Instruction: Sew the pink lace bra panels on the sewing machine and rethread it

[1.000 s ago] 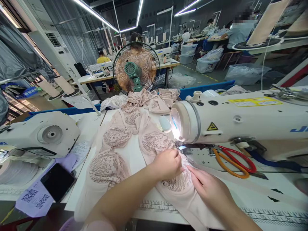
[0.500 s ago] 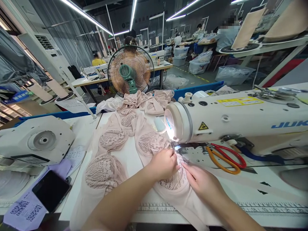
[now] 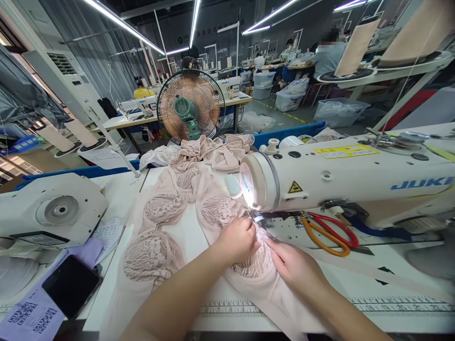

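A chain of pale pink lace garment pieces point(image 3: 156, 246) runs across the white sewing table point(image 3: 227, 310). My left hand point(image 3: 236, 239) is curled, its fingers pressed onto the lace piece point(image 3: 254, 267) right at the needle area of the white sewing machine point(image 3: 341, 182). My right hand point(image 3: 295, 267) lies on the same piece from the right, fingers together, pinching the fabric edge towards the needle. The machine's lamp lights the spot between my hands.
Red-and-orange-handled scissors point(image 3: 329, 232) lie on the machine bed. A black phone point(image 3: 71, 285) on printed slips sits at the left, beside another white machine point(image 3: 53, 213). A fan point(image 3: 191, 106) and a pile of pink pieces point(image 3: 209, 151) stand behind. Other people work at far tables.
My head has shifted, so the whole scene slides slightly left and up. Both hands stay on the lace piece at the needle, edging a little towards it.
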{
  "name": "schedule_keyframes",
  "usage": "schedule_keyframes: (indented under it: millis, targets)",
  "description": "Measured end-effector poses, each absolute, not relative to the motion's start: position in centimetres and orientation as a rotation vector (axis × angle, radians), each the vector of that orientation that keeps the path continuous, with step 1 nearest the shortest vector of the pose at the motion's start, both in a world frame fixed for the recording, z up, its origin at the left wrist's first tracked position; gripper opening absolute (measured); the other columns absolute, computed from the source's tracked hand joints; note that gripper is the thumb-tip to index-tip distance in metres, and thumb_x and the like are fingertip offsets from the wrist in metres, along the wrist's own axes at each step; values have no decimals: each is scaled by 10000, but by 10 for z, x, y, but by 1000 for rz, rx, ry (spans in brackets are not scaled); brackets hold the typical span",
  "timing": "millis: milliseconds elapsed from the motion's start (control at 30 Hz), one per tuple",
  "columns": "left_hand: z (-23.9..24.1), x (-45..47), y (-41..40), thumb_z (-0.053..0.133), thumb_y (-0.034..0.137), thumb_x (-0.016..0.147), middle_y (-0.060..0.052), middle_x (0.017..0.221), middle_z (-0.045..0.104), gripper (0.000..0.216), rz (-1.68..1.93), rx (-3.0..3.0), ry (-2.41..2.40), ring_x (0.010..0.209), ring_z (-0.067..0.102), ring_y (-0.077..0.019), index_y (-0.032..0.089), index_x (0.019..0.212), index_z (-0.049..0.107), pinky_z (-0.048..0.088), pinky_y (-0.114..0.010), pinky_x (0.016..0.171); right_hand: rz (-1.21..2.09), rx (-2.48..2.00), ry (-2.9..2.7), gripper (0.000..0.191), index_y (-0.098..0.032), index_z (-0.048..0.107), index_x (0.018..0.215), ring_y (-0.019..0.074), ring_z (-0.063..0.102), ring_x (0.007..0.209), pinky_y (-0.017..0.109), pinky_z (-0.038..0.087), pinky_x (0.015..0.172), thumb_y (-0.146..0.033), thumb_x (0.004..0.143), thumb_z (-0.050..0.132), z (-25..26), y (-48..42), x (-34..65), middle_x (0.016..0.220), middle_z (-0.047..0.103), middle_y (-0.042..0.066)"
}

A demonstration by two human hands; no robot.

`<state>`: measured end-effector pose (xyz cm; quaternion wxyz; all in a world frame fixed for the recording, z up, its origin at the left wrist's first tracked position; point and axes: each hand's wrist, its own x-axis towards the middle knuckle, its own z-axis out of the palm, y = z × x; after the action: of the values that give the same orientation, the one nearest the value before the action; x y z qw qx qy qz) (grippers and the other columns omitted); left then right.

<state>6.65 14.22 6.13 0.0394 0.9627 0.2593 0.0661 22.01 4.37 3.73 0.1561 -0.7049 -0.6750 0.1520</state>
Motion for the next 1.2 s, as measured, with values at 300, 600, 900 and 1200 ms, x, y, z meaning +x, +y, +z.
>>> schedule_keyframes:
  millis: [300, 600, 900, 1200]
  targets:
    - [59, 57, 149, 510, 275, 858, -141, 1126, 594, 307, 283, 3030, 791, 1159, 487, -289, 90, 1091, 584, 367, -432, 1049, 393, -2013, -1975, 529, -155, 665, 1129, 234, 633, 753, 329, 455, 625, -277, 873, 219, 38, 48, 218, 807, 697, 82]
    - [65, 53, 145, 441, 186, 884, -97, 1091, 609, 273, 149, 3056, 695, 1225, 440, -266, 198, 1086, 625, 292, -524, 1069, 392, -2041, -1996, 490, -186, 653, 1156, 222, 651, 818, 301, 470, 663, -248, 880, 253, 40, 50, 217, 903, 721, 82]
    - [70, 55, 143, 422, 249, 904, -119, 1151, 591, 275, 97, 2985, 841, 1123, 521, -273, 187, 1088, 616, 335, -539, 1030, 426, -2137, -1963, 474, -197, 627, 1182, 240, 652, 768, 308, 437, 590, -301, 912, 251, 53, 57, 214, 879, 720, 68]
    - [99, 48, 125, 597, 716, 643, -219, 1502, 215, 918, -322, 2733, 996, 1377, 134, -429, 149, 1344, 427, 42, -754, 998, 427, -2001, -2029, 477, -224, 641, 1171, 201, 627, 748, 289, 453, 603, -303, 880, 271, 50, 37, 231, 822, 668, 54]
